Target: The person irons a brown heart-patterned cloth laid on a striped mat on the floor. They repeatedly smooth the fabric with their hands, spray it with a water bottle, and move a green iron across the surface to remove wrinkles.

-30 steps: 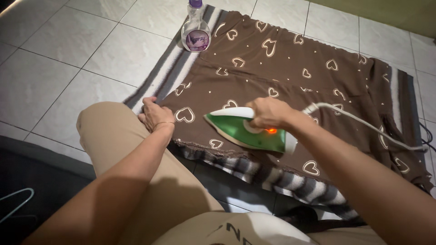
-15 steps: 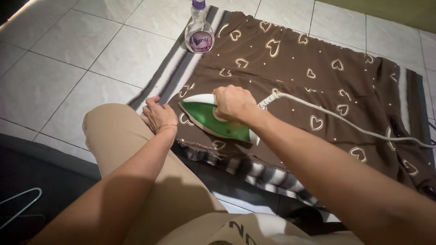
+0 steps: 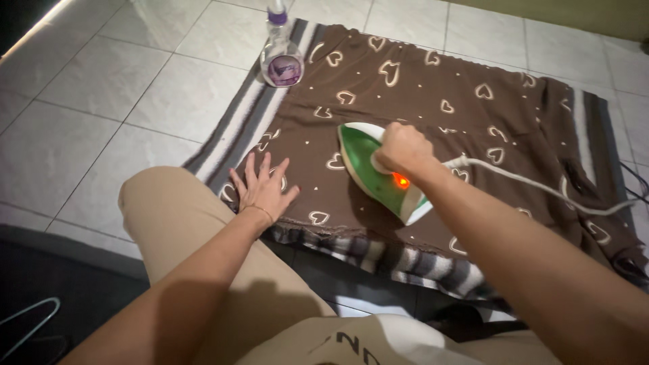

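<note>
A brown cloth with cream heart outlines (image 3: 433, 108) lies spread over a striped blanket (image 3: 236, 128) on the floor. My right hand (image 3: 402, 149) grips the handle of a green and white iron (image 3: 372, 169), whose orange light glows and whose nose points to the far left. Flat on the cloth's near left corner rests my left hand (image 3: 262, 189), fingers spread, about a hand's width left of the iron. The iron's white cord (image 3: 534, 186) trails off to the right over the cloth.
A clear spray bottle with a purple label (image 3: 280, 57) stands at the blanket's far left edge. White floor tiles (image 3: 108, 101) surround the blanket. My knee in tan trousers (image 3: 169, 216) is at the near left. A wire hanger (image 3: 27, 324) lies bottom left.
My right hand has pushed the iron away from me, toward the cloth's middle. My left hand has opened from a loose curl to a flat, spread palm on the cloth.
</note>
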